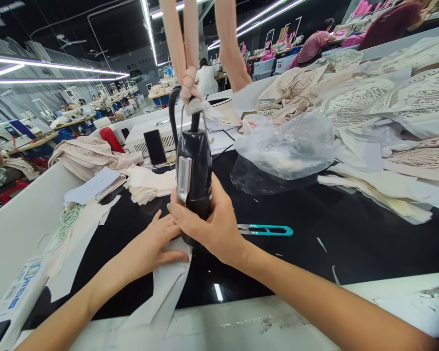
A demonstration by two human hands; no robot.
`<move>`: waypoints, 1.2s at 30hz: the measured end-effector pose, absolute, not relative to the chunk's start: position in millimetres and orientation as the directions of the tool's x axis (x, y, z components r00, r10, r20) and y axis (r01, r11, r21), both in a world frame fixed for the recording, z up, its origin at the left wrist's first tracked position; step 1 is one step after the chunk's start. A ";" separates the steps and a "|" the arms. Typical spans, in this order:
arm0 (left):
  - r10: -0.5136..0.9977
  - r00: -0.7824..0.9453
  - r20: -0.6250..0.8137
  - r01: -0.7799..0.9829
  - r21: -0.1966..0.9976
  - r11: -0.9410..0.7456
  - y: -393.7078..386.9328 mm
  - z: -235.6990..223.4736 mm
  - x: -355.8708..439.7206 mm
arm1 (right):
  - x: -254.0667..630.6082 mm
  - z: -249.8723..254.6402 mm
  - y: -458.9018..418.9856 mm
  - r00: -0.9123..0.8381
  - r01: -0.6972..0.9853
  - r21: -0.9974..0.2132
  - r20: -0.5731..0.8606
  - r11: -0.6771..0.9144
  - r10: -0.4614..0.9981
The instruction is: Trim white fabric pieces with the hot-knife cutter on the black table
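Your right hand [219,226] has its fingers wrapped round the black handheld tool [194,168], upright over the bench [296,258]. Tool's top is tied to hanging pale strips [189,85]; can't tell if its base touches the fabric. Your left hand [153,246] lies palm down, fingers open, thumb spread, on the pale fabric piece [168,287], just beside the tool. That piece runs over the bench's near edge. Teal snips [270,230] lie flat to the tool's right, blades toward your right wrist. Beyond: cream fabric stack [149,185], black phone [155,147] propped upright by the white vented box [135,139]. Clear plastic bag [289,146] sits far right of the tool, glass jar [266,107] behind it, patterned fabric pieces [369,97] heaped on the right. Pale green cords [70,218] at left. Person in white [207,80] in the background.
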State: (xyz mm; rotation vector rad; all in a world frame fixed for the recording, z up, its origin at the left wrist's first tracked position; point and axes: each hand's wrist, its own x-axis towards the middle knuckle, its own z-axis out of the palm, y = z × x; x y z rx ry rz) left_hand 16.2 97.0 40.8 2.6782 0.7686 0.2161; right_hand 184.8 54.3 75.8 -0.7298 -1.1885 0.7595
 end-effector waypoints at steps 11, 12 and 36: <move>0.579 0.779 0.241 0.571 0.111 -0.813 29.6 15.4 11.1 | 199.8 99.0 55.4 0.056 -0.125 -0.810 0.570 0.573 0.819; 0.570 0.785 0.243 0.570 0.080 -0.818 29.3 13.1 11.5 | 199.3 100.6 55.5 0.051 -0.105 -0.814 0.569 0.571 0.821; 0.519 0.800 0.301 0.474 0.213 -0.855 93.9 10.6 22.2 | 217.9 75.2 44.4 -0.009 -0.249 -0.771 0.607 0.587 0.794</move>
